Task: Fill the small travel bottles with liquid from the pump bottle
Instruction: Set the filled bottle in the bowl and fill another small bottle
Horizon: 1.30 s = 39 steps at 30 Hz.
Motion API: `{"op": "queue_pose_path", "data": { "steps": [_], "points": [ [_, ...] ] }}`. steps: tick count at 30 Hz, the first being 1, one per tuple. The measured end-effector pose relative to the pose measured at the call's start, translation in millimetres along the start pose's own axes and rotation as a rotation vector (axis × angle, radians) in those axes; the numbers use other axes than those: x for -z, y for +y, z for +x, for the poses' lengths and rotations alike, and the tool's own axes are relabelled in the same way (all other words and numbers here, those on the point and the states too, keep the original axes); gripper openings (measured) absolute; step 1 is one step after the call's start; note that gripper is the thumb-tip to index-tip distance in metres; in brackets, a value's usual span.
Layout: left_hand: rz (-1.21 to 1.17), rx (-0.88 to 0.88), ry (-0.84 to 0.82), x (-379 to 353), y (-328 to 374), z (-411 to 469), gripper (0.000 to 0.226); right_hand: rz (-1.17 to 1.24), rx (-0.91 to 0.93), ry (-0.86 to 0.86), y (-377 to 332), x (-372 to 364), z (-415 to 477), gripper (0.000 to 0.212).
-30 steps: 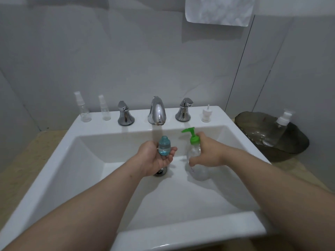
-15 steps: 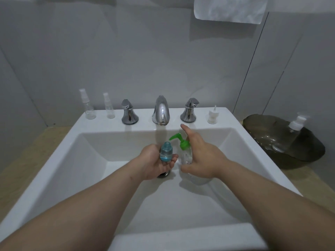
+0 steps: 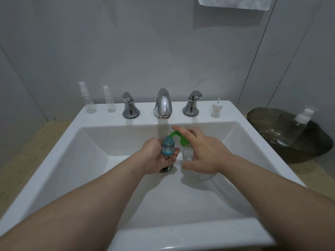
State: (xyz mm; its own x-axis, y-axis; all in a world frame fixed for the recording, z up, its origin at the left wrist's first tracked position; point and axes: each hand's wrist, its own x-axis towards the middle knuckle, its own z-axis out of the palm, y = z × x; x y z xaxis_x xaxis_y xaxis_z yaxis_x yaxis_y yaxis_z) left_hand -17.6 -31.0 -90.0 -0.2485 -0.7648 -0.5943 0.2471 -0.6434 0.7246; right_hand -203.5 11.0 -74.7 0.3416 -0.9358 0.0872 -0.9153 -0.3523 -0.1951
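Above the middle of the sink [image 3: 126,134], the left hand [image 3: 155,158] curls around a small blue travel bottle [image 3: 168,146], mouth set under the green spout [image 3: 174,134]. The right hand [image 3: 204,153] grips the clear pump bottle [image 3: 187,154], forefinger laid along the pump, ready to press. Any spill would probably fall into the basin.

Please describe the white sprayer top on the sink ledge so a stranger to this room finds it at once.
On the white sink, follow the back ledge rightward past the chrome spout and right tap handle. The sprayer top stands just beyond that handle: small white plastic, thin stem pointing up, no bottle beneath, unlike the chrome fittings.
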Motion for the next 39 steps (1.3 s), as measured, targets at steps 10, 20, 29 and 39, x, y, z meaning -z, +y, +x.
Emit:
{"op": "queue_pose_path", "data": {
  "steps": [10, 20, 29, 39],
  "points": [
    [0.041, 0.004, -0.021, -2.3, -3.8, -3.4, 0.036, -0.013, 0.008, 0.054, -3.2, -3.5, 0.6, 0.099],
    [0.026, 0.005, -0.015, -1.4, -2.7, -6.5, 0.034, -0.003, 0.001, 0.088, -2.0, -4.6, 0.0, 0.097],
    [0.028, -0.011, -0.033, -1.5, -3.4, -5.2, 0.037, -0.014, 0.025, 0.1, -2.9, -5.5, 1.0, 0.096],
    [0.04, -0.016, -0.034, -1.1, -5.0, -4.1, 0.038, -0.016, 0.033, 0.115, -2.0, -8.5, 1.7, 0.093]
  ]
}}
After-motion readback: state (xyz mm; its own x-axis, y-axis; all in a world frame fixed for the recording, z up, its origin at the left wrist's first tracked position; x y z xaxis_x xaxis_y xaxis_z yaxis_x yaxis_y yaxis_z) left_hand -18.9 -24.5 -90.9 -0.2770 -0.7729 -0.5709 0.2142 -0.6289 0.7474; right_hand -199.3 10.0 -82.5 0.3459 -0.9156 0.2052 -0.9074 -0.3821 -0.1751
